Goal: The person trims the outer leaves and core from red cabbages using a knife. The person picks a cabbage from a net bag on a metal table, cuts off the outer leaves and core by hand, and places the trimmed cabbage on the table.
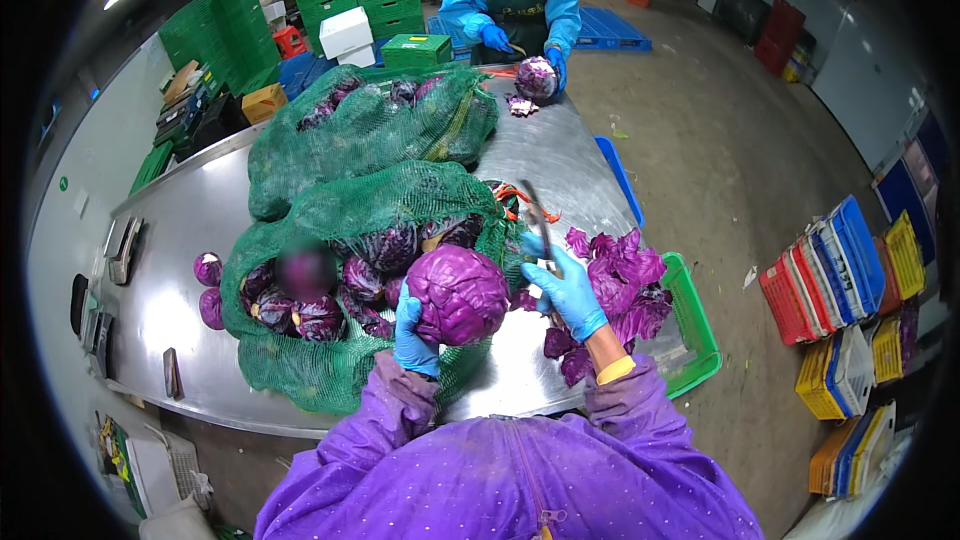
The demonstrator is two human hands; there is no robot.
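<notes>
My left hand (415, 336), in a blue glove, holds a trimmed red cabbage (458, 295) from its left side. Also gloved in blue, my right hand (568, 292) grips a knife (537, 217) whose blade points away from me. Loose purple cabbage leaves (616, 277) lie in a heap to the right of that hand. Left of the held cabbage, an open green mesh sack (360, 199) contains several red cabbages (320, 319) with darker outer leaves. A second green mesh sack of cabbages (360, 139) lies beyond it.
A steel table (210, 360) carries these things. A green crate (694, 345) sits at its right edge, with a blue one (619, 172) farther along. Across the table a co-worker in blue gloves handles a red cabbage (537, 79). Two small red cabbages (210, 307) lie at left.
</notes>
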